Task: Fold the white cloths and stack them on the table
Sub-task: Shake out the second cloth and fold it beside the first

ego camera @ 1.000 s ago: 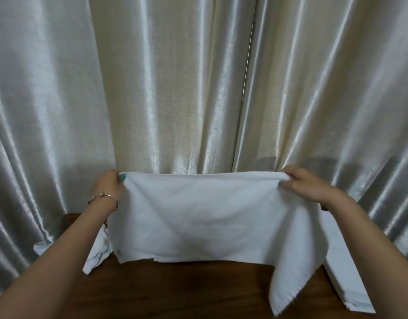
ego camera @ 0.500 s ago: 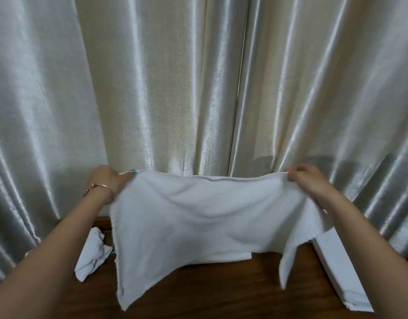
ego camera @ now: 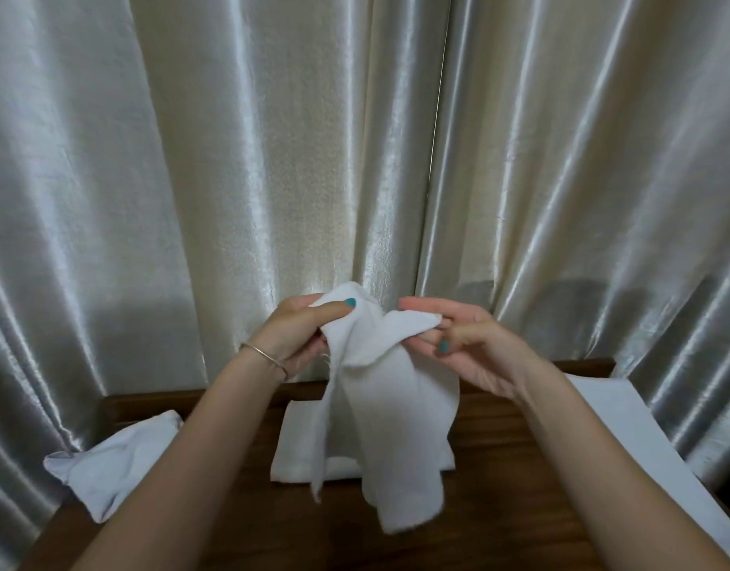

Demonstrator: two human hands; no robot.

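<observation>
With both top corners brought together mid-frame, I've my left grip [ego camera: 301,335] and right grip [ego camera: 458,344] pinching the cloth [ego camera: 396,426]; next, lay it on the bench [ego camera: 499,508] stack [ego camera: 301,447].

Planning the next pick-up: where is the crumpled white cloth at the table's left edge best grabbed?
Judging by its pose, pinch the crumpled white cloth at the puckered corner on its outer left end, coming from above on the left; that corner sticks up free of the brown wooden table.
</observation>
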